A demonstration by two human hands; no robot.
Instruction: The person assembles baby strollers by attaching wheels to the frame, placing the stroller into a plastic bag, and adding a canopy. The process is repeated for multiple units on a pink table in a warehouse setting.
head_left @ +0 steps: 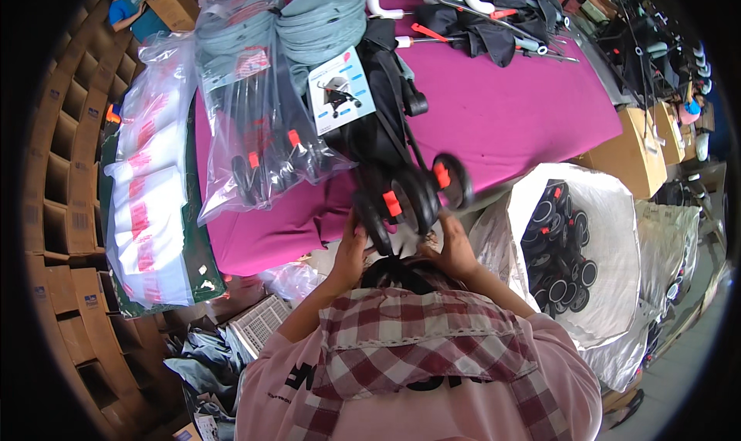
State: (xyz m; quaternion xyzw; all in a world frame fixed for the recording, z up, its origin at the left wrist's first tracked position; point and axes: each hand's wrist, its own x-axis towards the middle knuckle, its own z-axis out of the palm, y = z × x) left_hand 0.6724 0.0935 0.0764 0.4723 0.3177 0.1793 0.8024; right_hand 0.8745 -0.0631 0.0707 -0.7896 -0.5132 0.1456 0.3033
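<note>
A folded black stroller (382, 136) lies lengthwise on the pink-covered table, its wheels toward me past the near edge. The wheels (413, 198) carry orange-red tabs and look slightly blurred. My left hand (351, 244) is closed at the outer side of the left wheels, its fingertips partly hidden behind them. On the other side my right hand (454, 248) is closed at the lower edge of the right wheels, with fingers curled in beneath. A printed picture card (341, 94) rests on the stroller's fabric. Grey-green fabric (320, 16) is bunched at its far end.
To the left lies another stroller in a clear plastic bag (255, 109), beside a stack of clear bags (147, 186). A white sack (610, 287) of black wheels stands right. Stroller frames (494, 24) lie at the table's far side. Cardboard boxes (65, 171) line the left.
</note>
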